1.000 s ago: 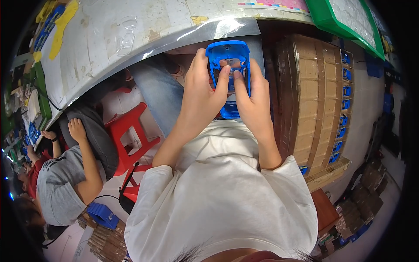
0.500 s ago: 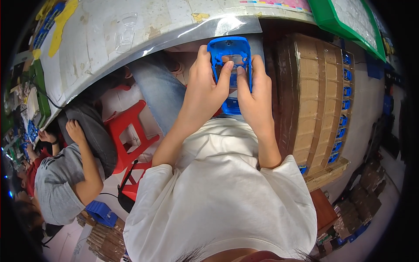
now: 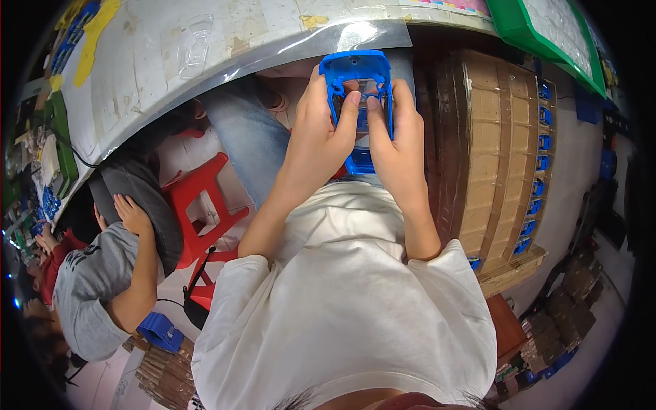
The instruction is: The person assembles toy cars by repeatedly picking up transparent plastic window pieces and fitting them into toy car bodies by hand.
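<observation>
Both hands are gripping the blue plastic casing (image 3: pixel 357 89), its long axis running away from the body, rounded end pointing at the counter (image 3: pixel 225 48) edge just beyond. The left hand (image 3: pixel 320 133) and right hand (image 3: pixel 396 140) are wrapping its sides, thumbs pressing together on the clear centre window. The stacked cardboard trays (image 3: pixel 492 157) are crowding the right flank; open room is lying left. Fingers are hiding the casing's lower half.

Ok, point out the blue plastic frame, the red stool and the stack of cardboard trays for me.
blue plastic frame (image 3: pixel 355 65): head view, on its top edge above the thumbs.
red stool (image 3: pixel 198 188): head view, on the seat.
stack of cardboard trays (image 3: pixel 486 137): head view, on the top tray's face.
</observation>
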`<state>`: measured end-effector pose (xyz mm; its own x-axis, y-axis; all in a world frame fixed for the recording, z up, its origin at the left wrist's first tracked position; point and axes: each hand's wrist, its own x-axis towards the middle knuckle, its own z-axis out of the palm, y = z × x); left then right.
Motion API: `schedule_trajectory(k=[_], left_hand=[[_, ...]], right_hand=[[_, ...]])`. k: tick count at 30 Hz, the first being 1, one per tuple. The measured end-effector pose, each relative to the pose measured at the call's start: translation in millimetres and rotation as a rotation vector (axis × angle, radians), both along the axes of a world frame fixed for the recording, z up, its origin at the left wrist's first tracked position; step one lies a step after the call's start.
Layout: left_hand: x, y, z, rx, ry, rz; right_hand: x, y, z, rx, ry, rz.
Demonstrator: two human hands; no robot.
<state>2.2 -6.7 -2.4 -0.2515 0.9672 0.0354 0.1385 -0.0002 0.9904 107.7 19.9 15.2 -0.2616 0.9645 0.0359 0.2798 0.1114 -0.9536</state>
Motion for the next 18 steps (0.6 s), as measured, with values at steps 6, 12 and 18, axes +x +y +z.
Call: schedule_trajectory(k=[6,12,18], left_hand=[[0.5,1.3,-2.6,0.004,0.003,0.038],[0.8,2.6,-3.0,0.055,0.024,0.08],[-1.5,4.7,-0.9,0.111,0.127,0.141]], right_hand=[[-1.1,3.2,3.1,-0.004,-0.021,0.013],[-2.6,4.1,1.5,-0.009,-0.02,0.014],[-4.0,6.0,0.5,-0.057,0.0,0.038]])
